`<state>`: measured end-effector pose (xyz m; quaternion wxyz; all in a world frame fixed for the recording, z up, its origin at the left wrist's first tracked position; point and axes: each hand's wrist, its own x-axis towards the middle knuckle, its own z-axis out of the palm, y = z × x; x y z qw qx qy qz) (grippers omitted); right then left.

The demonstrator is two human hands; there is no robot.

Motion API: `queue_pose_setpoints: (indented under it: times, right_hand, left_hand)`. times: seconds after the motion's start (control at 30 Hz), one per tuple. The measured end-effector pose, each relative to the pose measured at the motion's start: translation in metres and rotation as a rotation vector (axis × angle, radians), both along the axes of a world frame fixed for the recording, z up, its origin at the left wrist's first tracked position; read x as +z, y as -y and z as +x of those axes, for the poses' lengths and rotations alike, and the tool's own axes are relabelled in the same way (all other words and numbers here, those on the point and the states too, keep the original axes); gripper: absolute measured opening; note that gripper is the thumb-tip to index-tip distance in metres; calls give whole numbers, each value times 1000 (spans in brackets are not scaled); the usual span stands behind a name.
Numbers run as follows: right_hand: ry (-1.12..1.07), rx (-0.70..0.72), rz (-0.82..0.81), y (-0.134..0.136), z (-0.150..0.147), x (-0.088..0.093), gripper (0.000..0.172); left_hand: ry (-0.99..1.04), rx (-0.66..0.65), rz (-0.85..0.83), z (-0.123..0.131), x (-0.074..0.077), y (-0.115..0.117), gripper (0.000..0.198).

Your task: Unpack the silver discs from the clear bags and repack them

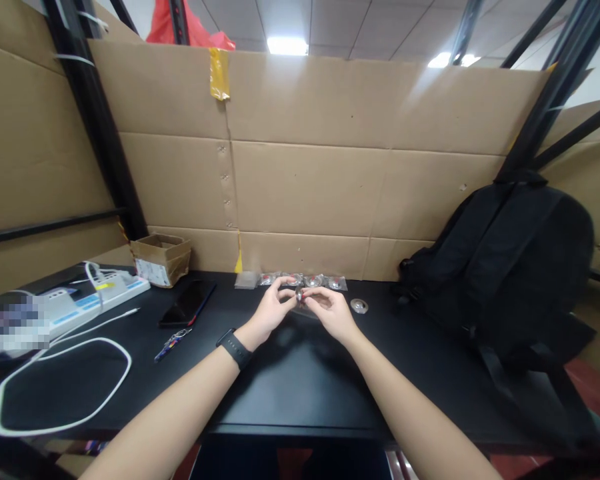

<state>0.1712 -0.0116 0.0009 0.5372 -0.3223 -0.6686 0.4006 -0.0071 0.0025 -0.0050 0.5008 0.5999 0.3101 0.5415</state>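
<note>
Above the middle of the black table, my left hand and my right hand meet at a small round shiny piece with some red by it. Both hands pinch it between thumb and fingers; its exact kind is too small to make out. Behind the fingers, several clear packets with red-marked contents lie in a row, partly hidden by my hands. A flat clear packet lies at the row's left end. To the right of my right hand rests a round silvery ring-shaped piece.
At left on the table are a phone, keys, a small open cardboard box, a white power strip and a looped white cable. A black backpack stands at right. Cardboard walls enclose the back.
</note>
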Motion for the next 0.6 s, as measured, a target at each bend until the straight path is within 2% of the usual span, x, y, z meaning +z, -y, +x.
queue_pose_setpoints:
  times: [0.13,0.37,0.5,0.6]
  right_hand:
    - [90,-23,95,3,2,5,22]
    - [371,-128,396,7,7,16,12]
    - [435,-146,443,6,8,15,10]
    - [468,-154,453,6,8,14,9]
  left_hand:
    - [2,-69,16,-1,5,4,57]
    - [-34,-133,13,-5,4,3,54]
    - [-66,-157,34,-3,5,3,37]
    - [-92,-103,77,-2,7,2,31]
